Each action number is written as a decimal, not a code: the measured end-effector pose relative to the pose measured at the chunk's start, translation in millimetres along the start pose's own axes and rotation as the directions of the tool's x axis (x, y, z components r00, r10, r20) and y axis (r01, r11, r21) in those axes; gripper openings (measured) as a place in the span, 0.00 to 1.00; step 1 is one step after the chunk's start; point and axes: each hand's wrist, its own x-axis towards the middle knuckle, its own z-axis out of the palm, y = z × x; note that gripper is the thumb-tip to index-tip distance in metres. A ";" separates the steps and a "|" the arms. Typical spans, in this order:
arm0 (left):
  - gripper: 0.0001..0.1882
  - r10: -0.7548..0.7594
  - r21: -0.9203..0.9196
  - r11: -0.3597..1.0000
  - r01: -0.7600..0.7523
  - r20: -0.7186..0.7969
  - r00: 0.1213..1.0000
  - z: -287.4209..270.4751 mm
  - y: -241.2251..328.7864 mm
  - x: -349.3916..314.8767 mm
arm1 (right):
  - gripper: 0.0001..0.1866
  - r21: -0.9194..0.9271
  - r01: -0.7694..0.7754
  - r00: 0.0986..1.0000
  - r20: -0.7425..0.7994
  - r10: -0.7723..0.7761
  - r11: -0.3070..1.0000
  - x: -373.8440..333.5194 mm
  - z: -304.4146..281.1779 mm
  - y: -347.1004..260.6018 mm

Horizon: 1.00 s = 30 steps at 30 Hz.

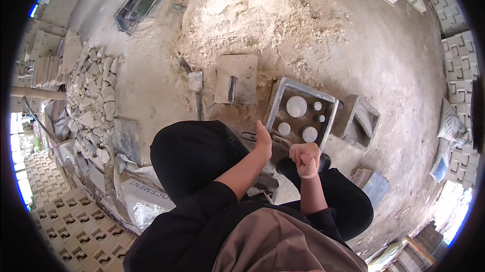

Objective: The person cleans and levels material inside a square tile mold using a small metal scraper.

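A square grey mould frame (305,88) lies on the ground in front of me, with several round pale plugs of different sizes standing inside it. My left hand (262,139) is at the mould's near left corner, seen edge-on with its fingers stretched out. Beside it lies a dark looped piece of metal (248,136). My right hand (306,161) is closed in a fist at the mould's near edge; whatever it grips, if anything, is hidden. Between the two hands shows a brownish strip like a handle (281,139), partly covered.
Left of the mould lies a flat board with a metal handle (232,89), then a small trowel-like tool (196,82). A pale powder heap (242,9) spreads beyond. A concrete block mould (361,123) stands at right. Broken stone pieces (93,95) pile up at left.
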 end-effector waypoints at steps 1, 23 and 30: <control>0.40 -0.044 -0.004 0.999 0.044 0.005 0.999 5.2 5.9 -8.4 | 0.14 0.004 -0.031 0.999 -0.025 0.031 1.000 0.8 -1.3 -2.9; 0.39 0.033 0.094 0.995 -0.040 0.080 0.996 5.4 -6.1 7.3 | 0.16 -0.038 0.163 0.983 -0.079 -0.165 0.986 -22.3 -13.0 -11.6; 0.39 0.032 0.137 0.990 -0.029 -0.025 0.999 5.3 -13.2 12.5 | 0.12 -0.119 0.292 0.953 0.119 -0.279 0.949 -17.9 -1.3 -2.9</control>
